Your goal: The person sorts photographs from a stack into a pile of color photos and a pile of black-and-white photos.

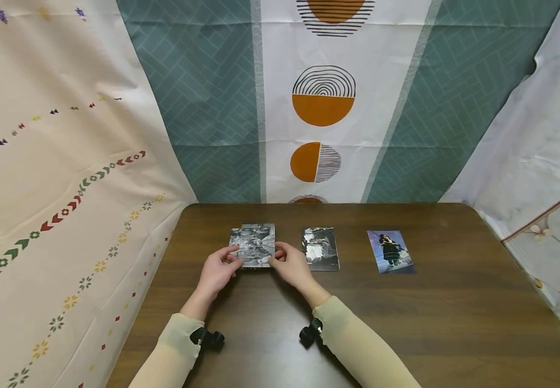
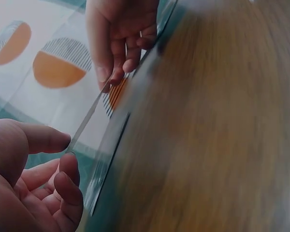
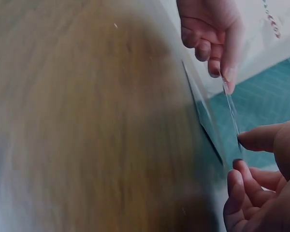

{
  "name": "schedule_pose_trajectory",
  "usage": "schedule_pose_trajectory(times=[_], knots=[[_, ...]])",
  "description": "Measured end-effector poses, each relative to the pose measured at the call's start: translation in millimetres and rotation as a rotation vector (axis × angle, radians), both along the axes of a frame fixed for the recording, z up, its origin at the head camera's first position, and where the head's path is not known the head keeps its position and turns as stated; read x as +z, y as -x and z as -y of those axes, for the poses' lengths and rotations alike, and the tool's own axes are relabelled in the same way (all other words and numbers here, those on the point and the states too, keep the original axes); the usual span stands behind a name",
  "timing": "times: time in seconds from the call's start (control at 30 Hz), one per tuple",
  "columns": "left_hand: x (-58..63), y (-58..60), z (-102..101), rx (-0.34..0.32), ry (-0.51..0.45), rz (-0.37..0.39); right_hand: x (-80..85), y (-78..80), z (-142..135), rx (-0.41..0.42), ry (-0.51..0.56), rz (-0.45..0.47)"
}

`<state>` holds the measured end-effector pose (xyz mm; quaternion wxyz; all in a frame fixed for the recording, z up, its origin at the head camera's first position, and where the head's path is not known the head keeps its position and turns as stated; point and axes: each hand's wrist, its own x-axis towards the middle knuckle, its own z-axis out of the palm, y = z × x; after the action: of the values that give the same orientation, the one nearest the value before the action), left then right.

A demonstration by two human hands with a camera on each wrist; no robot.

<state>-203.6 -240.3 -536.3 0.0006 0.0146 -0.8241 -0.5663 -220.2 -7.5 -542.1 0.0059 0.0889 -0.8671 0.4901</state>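
Observation:
A black-and-white photo print [image 1: 258, 243] is pinched at its two sides between my hands. The left hand [image 1: 218, 271] holds its left edge with thumb and fingertips, and the right hand [image 1: 291, 264] grips the right edge the same way. Seen edge-on in the left wrist view, the held print [image 2: 88, 116] is a thin strip between both hands, raised above the table. Another black-and-white print [image 1: 234, 236] shows behind its left side, mostly hidden. In the right wrist view a dark-edged print [image 3: 203, 116] lies on the tabletop below the held one.
To the right on the brown wooden table [image 1: 454, 323] lies a dark black-and-white print [image 1: 320, 249], close by my right hand. Farther right lies a colour print [image 1: 391, 251] with a dark figure on it. A patterned curtain [image 1: 221, 108] hangs along the table's far edge.

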Motion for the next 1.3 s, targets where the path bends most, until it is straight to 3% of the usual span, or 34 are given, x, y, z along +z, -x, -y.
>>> schedule_pose_trajectory(times=[0.33,0.6,1.3], knots=[[-3.3,-1.1,17,0.059,0.081,0.002,-3.5,-1.6,23,0.013,-0.068,-0.031],[-6.9,-3.3,27,0.067,0.162,0.019,-7.0,-3.5,38,0.001,-0.116,-0.048],[-11.3,5.4,28,0.04,0.213,0.018,-3.3,0.2,43,-0.017,-0.271,-0.022]])
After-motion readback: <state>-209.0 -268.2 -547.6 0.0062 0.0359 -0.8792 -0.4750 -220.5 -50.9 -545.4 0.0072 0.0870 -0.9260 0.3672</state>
